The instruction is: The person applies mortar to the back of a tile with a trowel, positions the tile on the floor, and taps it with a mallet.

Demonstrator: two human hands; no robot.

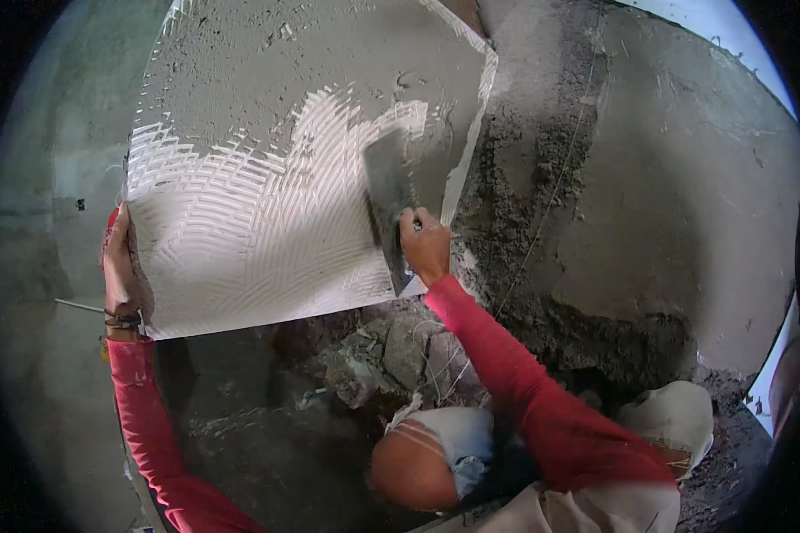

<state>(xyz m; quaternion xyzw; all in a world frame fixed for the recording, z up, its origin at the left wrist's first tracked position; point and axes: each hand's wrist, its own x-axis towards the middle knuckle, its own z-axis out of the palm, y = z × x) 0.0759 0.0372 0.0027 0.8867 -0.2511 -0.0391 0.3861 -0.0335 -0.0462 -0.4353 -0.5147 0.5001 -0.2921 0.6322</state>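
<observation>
A large pale tile [240, 302] stands tilted before me. Smooth grey mortar [311, 53] covers its upper part, while thin curved ridges mark the white lower part. My left hand [123, 271] grips the tile's left edge, with something red [108, 235] showing beside the fingers. My right hand [425, 247] is closed round the handle of a trowel [385, 182], mostly hidden by the fingers. The long metal blade lies against the tile near its right side, where ridges meet the smooth mortar.
Broken rubble [400, 351] lies below the tile, close to my knee [413, 466]. At right, a grey mortar bed [649, 195] has a rough, crumbly edge, and a thin string [547, 209] runs along it. A greenish grey surface [53, 382] extends at left.
</observation>
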